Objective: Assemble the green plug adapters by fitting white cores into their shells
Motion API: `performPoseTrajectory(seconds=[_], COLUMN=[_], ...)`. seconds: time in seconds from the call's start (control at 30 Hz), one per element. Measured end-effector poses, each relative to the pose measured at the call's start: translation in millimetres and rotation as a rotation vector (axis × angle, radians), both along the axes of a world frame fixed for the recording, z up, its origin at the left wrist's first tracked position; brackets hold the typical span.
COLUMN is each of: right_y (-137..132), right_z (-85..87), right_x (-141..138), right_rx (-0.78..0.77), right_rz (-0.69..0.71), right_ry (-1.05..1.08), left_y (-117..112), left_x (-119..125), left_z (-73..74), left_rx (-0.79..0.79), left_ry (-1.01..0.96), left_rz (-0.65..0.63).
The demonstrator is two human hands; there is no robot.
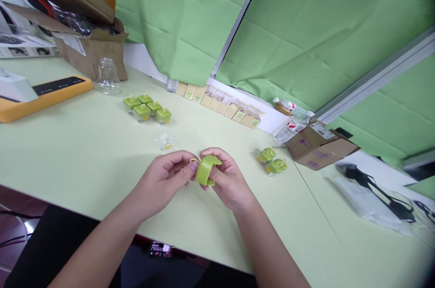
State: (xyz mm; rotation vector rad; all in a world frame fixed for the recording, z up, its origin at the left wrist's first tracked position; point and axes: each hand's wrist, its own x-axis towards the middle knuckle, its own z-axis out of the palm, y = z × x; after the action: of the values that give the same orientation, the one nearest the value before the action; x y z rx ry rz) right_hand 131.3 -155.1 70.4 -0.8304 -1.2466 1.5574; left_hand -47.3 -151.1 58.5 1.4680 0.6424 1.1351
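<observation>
Both my hands meet over the pale green table (68,152), holding one small green lid (206,169) with a yellow loop on its left side. My left hand (166,178) pinches the loop end with its fingertips. My right hand (227,179) wraps its fingers round the lid's other side. A clear little jar (166,140) with a yellow piece inside lies just beyond my hands. Several finished green-lidded jars (147,108) stand grouped farther back on the left. Two more green pieces in clear wrap (272,160) lie to the right.
A row of small beige boxes (220,103) lines the back edge under green curtains. A flat cardboard box (319,144) and plastic bags with black cables (374,197) are at right. A glass bottle (107,76), an orange device (44,93) and open cartons (91,47) sit at left.
</observation>
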Motion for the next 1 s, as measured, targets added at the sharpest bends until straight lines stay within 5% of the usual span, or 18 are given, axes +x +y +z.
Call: performPoseTrajectory(seconds=[0.2,0.6,0.77,0.87,1.0], right_y=[5,4,4,8,18], right_z=[-5.7,-7.6,-7.6,-7.8,-23.9], right_x=[-2,-10,-8,5,19], right_rx=[0.114,0.283,0.345,0.459,0.523], right_rz=[-0.094,-0.212,-0.206,-0.278,-0.522], right_ry=[-0.072,-0.150,-0.225,-0.381,-0.949], left_y=[1,3,3,4,6], left_x=[-1,-3,-1,-2,-4], left_z=[-1.6,-3.2,-5.1,-8.8,-14.3], left_rx=[-0.045,-0.155,-0.069,-0.080,-0.139], left_ry=[-0.030,-0.039,-0.048,-0.088,-0.118], left_rz=[0.160,0.153,0.282,0.395,0.501])
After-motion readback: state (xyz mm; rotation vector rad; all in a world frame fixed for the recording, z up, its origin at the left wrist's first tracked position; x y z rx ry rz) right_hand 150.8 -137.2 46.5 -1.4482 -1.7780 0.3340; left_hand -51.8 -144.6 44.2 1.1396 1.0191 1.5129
